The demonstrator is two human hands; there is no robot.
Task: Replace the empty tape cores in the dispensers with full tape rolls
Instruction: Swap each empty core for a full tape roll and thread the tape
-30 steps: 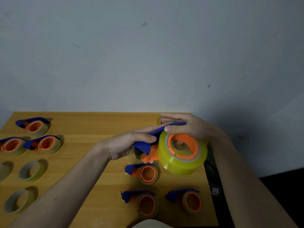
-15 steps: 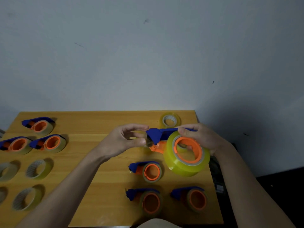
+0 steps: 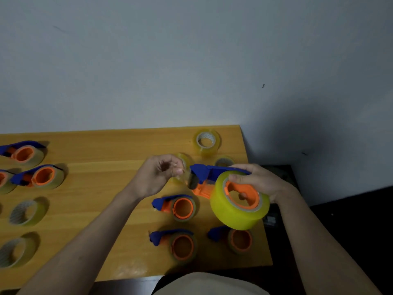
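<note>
**Full roll on, tape end being pulled**

Take the held dispenser (image 3: 209,177) as the landmark — the blue and orange one, up in the air over the desk (image 3: 102,167).

Nearer than it, on the desk, lie three more dispensers. Two are close to the desk's front edge: one below and to the left (image 3: 173,243) and one right under the big roll (image 3: 232,238). The third (image 3: 175,206) sits just under the landmark. All three hold only thin, used-up cores.

On the landmark itself sits the full tape roll (image 3: 239,206), fat and yellow, around the orange hub. It looks like the heavy part, and smooth on the outside, so it could slip. The plastic body is stiff and light. I think the best place to hold it is the blue top bar, with a finger in the hub.

That is the grip now. The right hand (image 3: 258,183) is curled over the blue bar and the top of the roll, holding tight. The left hand (image 3: 157,177) is just left of the blue nose. Its thumb and fingers pinch the clear tape end (image 3: 184,177) — thin, sticky, floppy stuff that tears or folds easily.

Farther off, behind the landmark, a spare full roll (image 3: 207,141) rests near the desk's back edge.
</note>
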